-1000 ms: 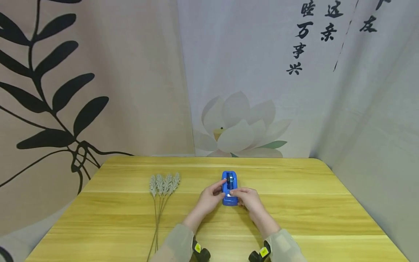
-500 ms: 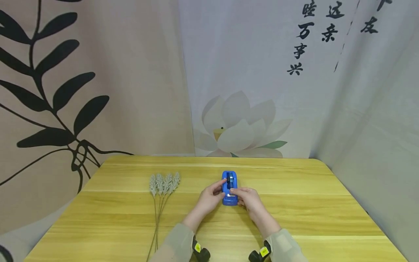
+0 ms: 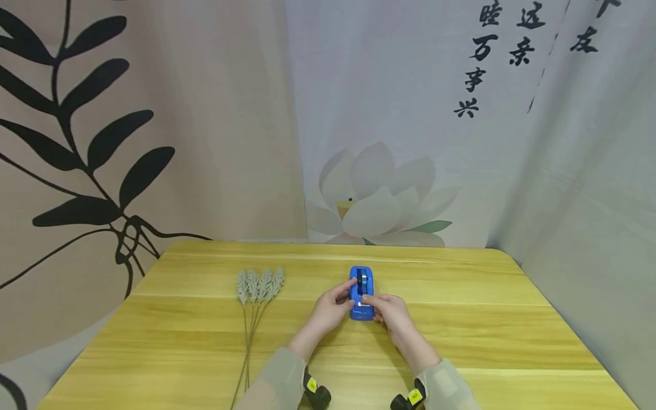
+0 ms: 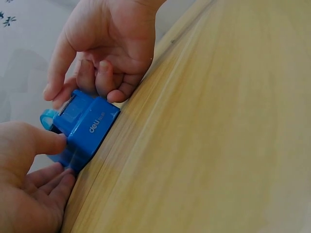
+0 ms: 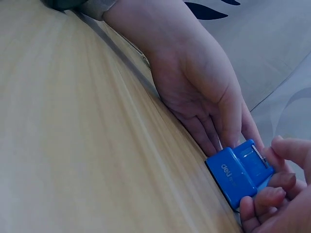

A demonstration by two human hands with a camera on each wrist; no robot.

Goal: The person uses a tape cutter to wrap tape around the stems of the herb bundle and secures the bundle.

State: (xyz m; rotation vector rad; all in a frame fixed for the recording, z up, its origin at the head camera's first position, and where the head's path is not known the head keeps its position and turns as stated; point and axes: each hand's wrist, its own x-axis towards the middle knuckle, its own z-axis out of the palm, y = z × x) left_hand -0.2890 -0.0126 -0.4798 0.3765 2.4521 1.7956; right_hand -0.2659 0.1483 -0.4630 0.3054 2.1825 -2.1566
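A blue tape dispenser [image 3: 362, 312] stands on the table between both hands, a roll of tape [image 3: 362, 279] in its slot. The left hand [image 3: 329, 310] holds its left side, the index finger reaching up to the roll and the thumb lower down. From the right, the right hand [image 3: 393, 313] has its thumb and index finger pinched together at the dispenser's serrated cutter [image 5: 259, 153], where the tape's end comes out; its other fingers curl beside the body. White "deli" lettering shows on the dispenser's front [image 4: 97, 124] in both wrist views. The clear tape between the fingertips is hard to make out.
Several grey-green dried-look flower stems [image 3: 249, 336] lie on the wooden table [image 3: 487, 330] left of the hands. Printed curtains [image 3: 230, 142] hang behind the table and along its right side. Each wrist wears a black camera strap.
The head view has shifted slightly. Both hands and the tape dispenser stay in the same place relative to each other.
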